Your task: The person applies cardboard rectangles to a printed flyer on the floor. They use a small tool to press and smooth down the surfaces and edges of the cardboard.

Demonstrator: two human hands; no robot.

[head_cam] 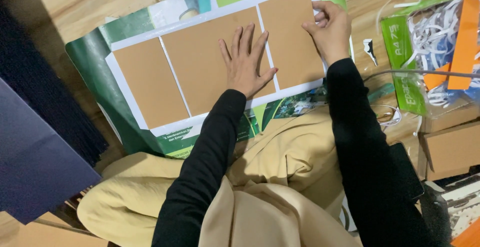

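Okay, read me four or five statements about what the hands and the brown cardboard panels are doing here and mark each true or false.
1. The left hand lies flat, fingers spread, on the middle brown panel. True.
2. The right hand is lifting a pair of scissors. False: it pinches the right edge of the right brown panel, no scissors in it.
3. Three brown panels sit side by side on a white sheet. True.
4. The left brown panel is covered by a hand. False: no hand touches it.
5. The bag of shredded paper strips lies to the left. False: it is on the right.
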